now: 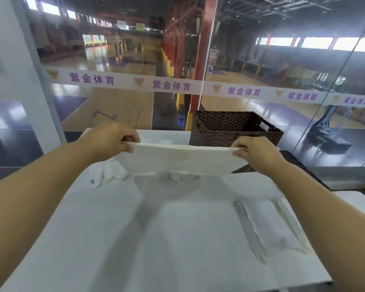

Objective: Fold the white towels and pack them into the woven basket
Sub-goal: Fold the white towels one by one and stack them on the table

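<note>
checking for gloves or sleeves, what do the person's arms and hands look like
Both forearms are bare as far as the frame shows, with no sleeves in view. The left hand and right hand wear no gloves, and no rings, watch or wristband are visible.

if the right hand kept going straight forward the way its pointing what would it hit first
Probably the woven basket: the right hand, pinching the towel, points at its near wall, though depth is hard to judge.

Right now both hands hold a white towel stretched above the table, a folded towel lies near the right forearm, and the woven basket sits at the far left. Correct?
Not quite: the head view shows the woven basket at the far right. The rest holds: the left hand and right hand grip the white towel above the table, folded towel near the right forearm.
</note>
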A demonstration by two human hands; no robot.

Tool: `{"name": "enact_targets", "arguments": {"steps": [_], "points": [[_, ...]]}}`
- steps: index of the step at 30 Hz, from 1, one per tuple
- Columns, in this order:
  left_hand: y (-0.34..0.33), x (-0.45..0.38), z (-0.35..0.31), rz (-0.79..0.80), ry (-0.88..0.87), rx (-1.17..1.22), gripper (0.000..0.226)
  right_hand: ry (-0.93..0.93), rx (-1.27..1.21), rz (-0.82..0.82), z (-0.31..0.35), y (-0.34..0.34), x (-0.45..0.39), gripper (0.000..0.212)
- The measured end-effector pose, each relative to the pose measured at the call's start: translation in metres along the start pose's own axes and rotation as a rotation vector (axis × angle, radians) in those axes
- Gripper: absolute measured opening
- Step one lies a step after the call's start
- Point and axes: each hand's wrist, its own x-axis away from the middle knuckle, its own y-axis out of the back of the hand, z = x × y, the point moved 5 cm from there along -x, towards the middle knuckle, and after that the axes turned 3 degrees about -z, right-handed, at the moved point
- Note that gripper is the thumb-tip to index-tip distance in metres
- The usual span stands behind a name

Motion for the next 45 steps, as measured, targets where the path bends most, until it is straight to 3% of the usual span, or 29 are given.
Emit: {"name": "enact_targets", "arguments": {"steps": [3, 10, 14, 18, 26, 35, 40, 45], "points": [[-0.045, 0.033, 0.008, 0.139, 0.039, 0.028, 0.022, -0.006, 0.017, 0.152, -0.003, -0.04, 0.032, 0.006], [-0.169, 0.13, 0.027, 0.643, 0.154, 0.077, 0.024, -0.028, 0.025, 0.657, -0.017, -0.158, 0.122, 0.008], [-0.203, 0.157, 0.027, 0.783, 0.18, 0.076, 0.019, -0.046, 0.011, 0.853, -0.015, -0.188, 0.149, 0.016], [-0.211, 0.152, 0.036, 0.779, 0.173, 0.029, 0.022, -0.101, -0.021, 0.837, -0.018, -0.193, 0.145, 0.016], [-0.222, 0.101, 0.056, 0.515, 0.234, -0.02, 0.028, -0.207, 0.108, 0.607, -0.027, -0.203, 0.093, 0.008], [-0.286, 0.087, 0.079, 0.613, 0.329, -0.036, 0.036, -0.121, 0.192, 0.729, -0.038, -0.27, 0.068, 0.02], [-0.308, 0.082, 0.084, 0.621, 0.254, -0.093, 0.04, -0.167, 0.112, 0.836, -0.055, -0.296, 0.063, 0.032], [-0.312, 0.065, 0.087, 0.631, 0.271, -0.099, 0.035, -0.181, 0.091, 0.851, -0.067, -0.304, 0.046, 0.029]]}}
